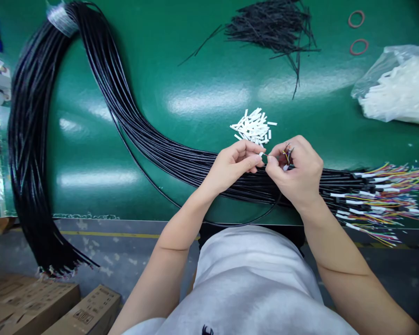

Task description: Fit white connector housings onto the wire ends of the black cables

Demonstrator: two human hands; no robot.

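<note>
Between thumb and fingers, my left hand (235, 163) pinches a short white sleeve (261, 154). My right hand (296, 167) is closed around the stripped end of a black cable, whose thin coloured wires (287, 152) poke out of the grip. A fine wire runs from the right fingertips to the white sleeve; whether it is inside the sleeve I cannot tell. Just beyond the hands lies a pile of white sleeves (253, 125). Below them passes a thick bundle of black cables (181, 160), with coloured wire ends (398, 181) fanned out at the right.
A heap of black thin strips (272, 23) lies at the back of the green table (195, 70). Two reddish rings (359, 47) and a clear bag of white pieces (401, 86) are at right. The bundle hangs over the front edge at left, above cardboard boxes (84, 314).
</note>
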